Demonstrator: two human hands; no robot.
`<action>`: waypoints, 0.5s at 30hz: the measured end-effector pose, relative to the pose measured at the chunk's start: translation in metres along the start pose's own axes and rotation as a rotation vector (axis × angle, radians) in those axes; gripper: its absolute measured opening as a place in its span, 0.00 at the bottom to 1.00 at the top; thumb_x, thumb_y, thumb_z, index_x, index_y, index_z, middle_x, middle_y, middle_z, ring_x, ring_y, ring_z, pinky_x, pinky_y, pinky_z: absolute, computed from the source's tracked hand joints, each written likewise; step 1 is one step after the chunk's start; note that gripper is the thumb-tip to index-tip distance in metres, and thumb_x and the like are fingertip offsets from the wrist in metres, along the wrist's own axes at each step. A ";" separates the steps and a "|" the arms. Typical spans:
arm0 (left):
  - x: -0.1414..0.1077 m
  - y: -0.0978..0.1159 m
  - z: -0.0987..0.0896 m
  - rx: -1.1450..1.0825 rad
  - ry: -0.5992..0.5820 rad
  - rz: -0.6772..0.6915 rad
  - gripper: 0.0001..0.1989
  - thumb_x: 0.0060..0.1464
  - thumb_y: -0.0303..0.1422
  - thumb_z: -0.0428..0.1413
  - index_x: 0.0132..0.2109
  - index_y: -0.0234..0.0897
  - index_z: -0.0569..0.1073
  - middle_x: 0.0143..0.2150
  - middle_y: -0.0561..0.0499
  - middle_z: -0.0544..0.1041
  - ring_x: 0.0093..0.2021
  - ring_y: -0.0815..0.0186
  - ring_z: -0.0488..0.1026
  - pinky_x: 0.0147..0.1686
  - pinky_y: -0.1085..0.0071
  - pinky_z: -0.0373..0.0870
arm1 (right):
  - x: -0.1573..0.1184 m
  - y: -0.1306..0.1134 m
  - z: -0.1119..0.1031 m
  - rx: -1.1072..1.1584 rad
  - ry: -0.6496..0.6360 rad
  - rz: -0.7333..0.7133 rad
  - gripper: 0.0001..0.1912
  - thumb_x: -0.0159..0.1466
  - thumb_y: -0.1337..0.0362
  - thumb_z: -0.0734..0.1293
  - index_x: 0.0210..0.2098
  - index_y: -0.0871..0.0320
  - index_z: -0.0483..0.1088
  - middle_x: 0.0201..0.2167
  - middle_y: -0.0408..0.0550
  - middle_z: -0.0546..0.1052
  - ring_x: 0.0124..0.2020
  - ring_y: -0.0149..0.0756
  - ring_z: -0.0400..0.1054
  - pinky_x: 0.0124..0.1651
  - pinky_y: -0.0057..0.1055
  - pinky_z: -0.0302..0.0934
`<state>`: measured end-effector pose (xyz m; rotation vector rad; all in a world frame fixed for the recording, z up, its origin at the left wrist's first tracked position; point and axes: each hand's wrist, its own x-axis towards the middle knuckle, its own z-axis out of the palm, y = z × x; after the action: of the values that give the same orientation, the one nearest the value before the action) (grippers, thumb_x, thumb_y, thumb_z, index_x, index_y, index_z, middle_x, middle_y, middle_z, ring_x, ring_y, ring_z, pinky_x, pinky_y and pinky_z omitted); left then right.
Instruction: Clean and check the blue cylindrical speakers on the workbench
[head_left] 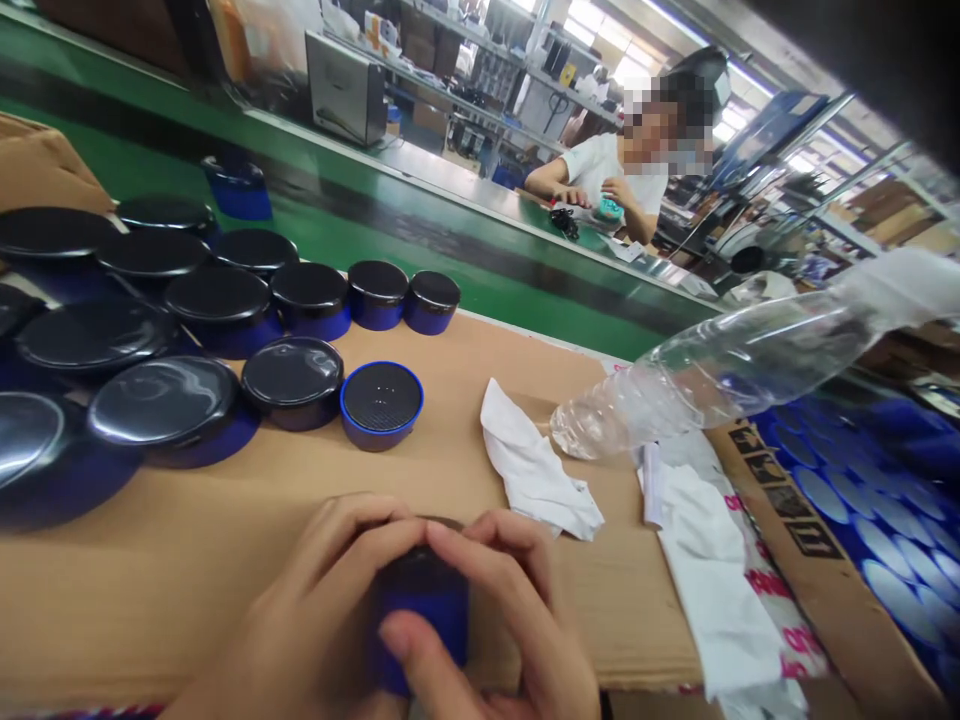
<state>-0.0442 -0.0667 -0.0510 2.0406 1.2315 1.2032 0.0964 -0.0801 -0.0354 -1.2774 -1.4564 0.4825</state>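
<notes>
I have one small blue speaker (424,610) cupped in both hands at the near edge of the worktop (187,580) — my left hand (315,610) wraps its left side with the fingers curled over the top, and my right hand (517,620) closes on the right side, thumb pressed flat against the blue wall facing me. So both hands are closed on it, a firm two-handed grip, with the speaker lifted just off or resting on the cardboard; I cannot tell which. My judgement is that I am midway through handling this one unit, turning or pressing it, rather than picking up or setting down. Just ahead sits another speaker with its mesh face up (381,403), and beyond it to the left a cluster of speakers with glossy black tops (217,300). A crumpled white cloth (536,470) lies to the right, next to a clear plastic bottle (720,370) on its side. Any next move calls for a steady hold with the thumb kept off the top face — and space near the mesh-faced one is tight. Across the green conveyor (450,250) another person's hands (592,195) work on their own piece.
</notes>
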 end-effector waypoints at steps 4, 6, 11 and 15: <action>0.004 0.001 -0.004 0.005 -0.044 0.057 0.32 0.51 0.25 0.49 0.62 0.53 0.62 0.56 0.58 0.68 0.59 0.76 0.68 0.63 0.92 0.55 | 0.017 0.005 -0.010 0.124 -0.051 0.056 0.06 0.70 0.59 0.71 0.43 0.45 0.82 0.36 0.41 0.73 0.36 0.27 0.71 0.37 0.21 0.66; 0.005 0.004 -0.003 -0.020 -0.023 0.015 0.30 0.53 0.25 0.48 0.61 0.55 0.63 0.55 0.59 0.69 0.58 0.75 0.69 0.62 0.91 0.58 | 0.028 0.013 -0.020 0.178 -0.077 0.097 0.06 0.71 0.60 0.70 0.39 0.49 0.82 0.32 0.40 0.76 0.32 0.26 0.72 0.34 0.19 0.67; 0.003 0.009 0.006 -0.034 0.084 -0.122 0.23 0.58 0.28 0.48 0.57 0.56 0.67 0.53 0.61 0.71 0.54 0.76 0.72 0.58 0.91 0.62 | 0.036 0.031 -0.039 0.174 -0.096 0.026 0.26 0.77 0.47 0.57 0.33 0.52 0.77 0.33 0.41 0.79 0.37 0.27 0.74 0.42 0.19 0.68; -0.001 0.007 0.015 -0.094 0.136 -0.267 0.30 0.61 0.28 0.50 0.67 0.62 0.62 0.49 0.58 0.77 0.49 0.69 0.78 0.54 0.78 0.75 | 0.016 0.016 -0.011 -0.022 -0.142 -0.051 0.27 0.63 0.39 0.71 0.55 0.46 0.71 0.51 0.47 0.74 0.53 0.41 0.71 0.51 0.32 0.67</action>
<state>-0.0284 -0.0706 -0.0541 1.6872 1.4301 1.2600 0.1156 -0.0638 -0.0377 -1.2412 -1.6126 0.5329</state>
